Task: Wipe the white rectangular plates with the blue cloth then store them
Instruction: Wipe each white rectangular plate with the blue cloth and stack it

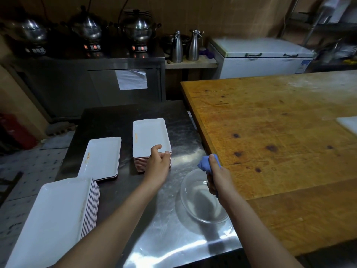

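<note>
Three lots of white rectangular plates lie on the steel table (173,238). A tall stack (148,136) stands at the middle, a low pile (102,157) lies to its left, and a big stack (56,215) sits at the near left. My left hand (158,161) grips the near right corner of the top plate of the middle stack, thumb on its rim. My right hand (216,175) holds the bunched blue cloth (204,165) above the far rim of a clear glass bowl (202,202).
A large wooden table (280,136) adjoins the steel table on the right, with a white board (349,124) at its far right edge. Behind stand a steel counter with pots (139,28), two metal jugs (176,47) and a chest freezer (260,57).
</note>
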`<action>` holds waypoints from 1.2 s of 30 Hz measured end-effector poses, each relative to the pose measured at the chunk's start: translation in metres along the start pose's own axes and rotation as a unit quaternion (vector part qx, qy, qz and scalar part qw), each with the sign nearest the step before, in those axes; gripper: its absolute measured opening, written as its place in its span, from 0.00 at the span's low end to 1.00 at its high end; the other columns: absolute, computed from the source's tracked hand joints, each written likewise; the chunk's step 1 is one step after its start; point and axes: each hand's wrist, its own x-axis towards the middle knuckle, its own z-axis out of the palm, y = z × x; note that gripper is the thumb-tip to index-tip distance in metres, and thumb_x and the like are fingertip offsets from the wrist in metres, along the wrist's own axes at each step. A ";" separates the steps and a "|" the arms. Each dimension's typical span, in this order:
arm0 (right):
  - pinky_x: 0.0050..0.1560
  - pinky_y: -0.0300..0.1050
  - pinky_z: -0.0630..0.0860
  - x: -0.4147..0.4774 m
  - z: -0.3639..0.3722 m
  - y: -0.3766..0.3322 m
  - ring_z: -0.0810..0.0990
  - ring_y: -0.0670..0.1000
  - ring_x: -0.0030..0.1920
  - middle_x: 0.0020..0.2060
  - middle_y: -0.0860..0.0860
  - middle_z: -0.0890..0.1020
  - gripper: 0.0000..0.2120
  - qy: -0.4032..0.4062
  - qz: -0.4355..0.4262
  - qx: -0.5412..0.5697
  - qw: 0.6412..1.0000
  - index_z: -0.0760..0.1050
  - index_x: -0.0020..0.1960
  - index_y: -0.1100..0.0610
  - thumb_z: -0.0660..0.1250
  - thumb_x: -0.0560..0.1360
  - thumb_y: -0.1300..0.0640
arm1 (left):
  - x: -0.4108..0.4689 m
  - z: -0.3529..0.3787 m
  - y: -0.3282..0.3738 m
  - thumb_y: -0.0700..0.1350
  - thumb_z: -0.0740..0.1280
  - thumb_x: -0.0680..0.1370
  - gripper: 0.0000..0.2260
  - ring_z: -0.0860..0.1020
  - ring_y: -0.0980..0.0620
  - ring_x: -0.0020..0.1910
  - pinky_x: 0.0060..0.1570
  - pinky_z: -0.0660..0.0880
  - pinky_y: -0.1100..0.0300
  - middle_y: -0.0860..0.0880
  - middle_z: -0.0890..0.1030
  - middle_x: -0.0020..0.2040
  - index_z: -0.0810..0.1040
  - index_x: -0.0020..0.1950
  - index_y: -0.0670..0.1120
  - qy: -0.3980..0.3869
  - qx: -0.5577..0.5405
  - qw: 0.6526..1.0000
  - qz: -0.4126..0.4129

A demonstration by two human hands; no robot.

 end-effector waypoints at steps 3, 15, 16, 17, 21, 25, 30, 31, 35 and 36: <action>0.26 0.36 0.53 0.000 0.003 0.000 0.58 0.46 0.21 0.21 0.48 0.62 0.25 0.035 -0.008 -0.021 0.999 0.64 0.27 0.53 0.58 0.78 0.40 | -0.003 0.001 -0.002 0.45 0.55 0.82 0.17 0.71 0.50 0.48 0.38 0.58 0.63 0.49 0.74 0.49 0.62 0.69 0.42 0.005 0.009 1.000 0.002; 0.25 0.36 0.54 0.002 0.009 0.002 0.57 0.46 0.19 0.19 0.47 0.62 0.14 0.087 0.013 -0.016 0.996 0.71 0.33 0.55 0.56 0.76 0.57 | -0.008 0.000 -0.008 0.44 0.55 0.82 0.17 0.73 0.46 0.58 0.41 0.58 0.63 0.45 0.77 0.54 0.62 0.70 0.42 -0.007 0.020 1.000 -0.008; 0.25 0.36 0.54 0.002 0.009 0.002 0.57 0.46 0.19 0.19 0.47 0.62 0.13 0.087 0.018 -0.011 0.996 0.72 0.35 0.52 0.56 0.76 0.58 | -0.008 0.000 -0.008 0.44 0.55 0.82 0.17 0.73 0.46 0.58 0.40 0.58 0.64 0.45 0.77 0.54 0.62 0.70 0.42 -0.008 0.022 1.000 -0.007; 0.24 0.35 0.54 0.001 0.009 0.000 0.57 0.46 0.19 0.18 0.47 0.62 0.12 0.087 0.022 0.001 0.996 0.73 0.39 0.49 0.55 0.76 0.58 | -0.008 -0.001 -0.008 0.45 0.55 0.82 0.17 0.73 0.46 0.58 0.42 0.59 0.64 0.45 0.77 0.54 0.62 0.70 0.43 -0.010 0.024 1.000 -0.007; 0.21 0.33 0.53 0.001 0.009 -0.007 0.56 0.45 0.16 0.16 0.45 0.61 0.13 0.087 0.031 0.039 0.995 0.74 0.56 0.49 0.55 0.77 0.58 | -0.006 -0.005 -0.009 0.46 0.55 0.82 0.17 0.72 0.49 0.53 0.48 0.62 0.61 0.47 0.76 0.58 0.62 0.70 0.44 -0.014 0.022 1.000 -0.010; 0.21 0.33 0.53 0.004 0.011 -0.010 0.56 0.45 0.16 0.16 0.46 0.61 0.08 0.084 0.047 0.051 0.994 0.71 0.42 0.47 0.56 0.77 0.56 | -0.004 -0.008 -0.013 0.46 0.54 0.82 0.16 0.73 0.47 0.58 0.49 0.64 0.60 0.46 0.76 0.59 0.63 0.70 0.44 -0.008 0.031 0.999 -0.016; 0.22 0.32 0.53 0.006 0.005 0.004 0.56 0.46 0.16 0.17 0.47 0.61 0.17 0.055 0.079 0.037 0.995 0.66 0.32 0.54 0.56 0.78 0.51 | -0.005 -0.009 -0.014 0.46 0.55 0.82 0.17 0.71 0.45 0.63 0.54 0.65 0.59 0.44 0.75 0.64 0.63 0.70 0.44 -0.008 0.036 0.999 -0.022; 0.22 0.32 0.53 0.005 0.006 0.001 0.57 0.46 0.17 0.17 0.47 0.61 0.19 0.036 0.069 0.044 0.996 0.66 0.31 0.55 0.56 0.79 0.49 | -0.004 -0.009 -0.014 0.46 0.55 0.82 0.17 0.71 0.46 0.63 0.53 0.64 0.60 0.45 0.75 0.64 0.63 0.70 0.44 -0.008 0.037 0.999 -0.023; 0.22 0.34 0.57 0.007 0.004 0.002 0.64 0.46 0.19 0.25 0.51 0.70 0.21 -0.029 0.056 0.039 0.997 0.72 0.40 0.57 0.57 0.78 0.40 | -0.003 -0.008 -0.016 0.46 0.55 0.82 0.17 0.72 0.46 0.63 0.52 0.64 0.60 0.44 0.75 0.64 0.63 0.70 0.43 -0.009 0.036 0.999 -0.027; 0.22 0.34 0.59 0.008 0.001 0.007 0.67 0.46 0.21 0.29 0.53 0.74 0.19 -0.045 0.065 0.035 0.996 0.74 0.45 0.57 0.59 0.78 0.40 | -0.003 -0.007 -0.016 0.47 0.54 0.82 0.17 0.72 0.46 0.62 0.52 0.64 0.60 0.44 0.75 0.64 0.63 0.70 0.43 -0.010 0.035 0.999 -0.026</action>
